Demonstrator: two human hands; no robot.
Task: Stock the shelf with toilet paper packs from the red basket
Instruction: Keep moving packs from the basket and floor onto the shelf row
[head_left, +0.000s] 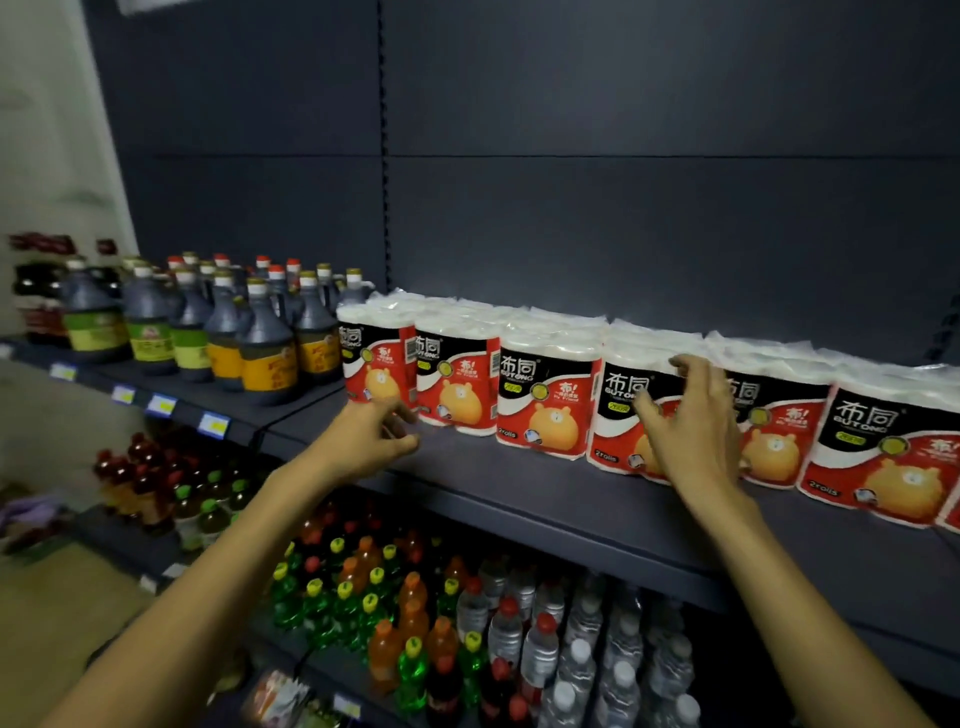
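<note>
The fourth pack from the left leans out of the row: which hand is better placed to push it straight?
Right hand: its fingers are already at that pack. Left hand is by the first pack.

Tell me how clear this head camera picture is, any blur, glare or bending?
Head view: dim, soft overall; the left hand and right hand are motion-blurred; the shelf edge bows from the wide-angle lens; mild sheen on the toilet paper packs; the bottles at left are smeared.

two bare forearms and hands, left hand (371, 434) and right hand (693, 421), no sleeves, rings or watch.
</note>
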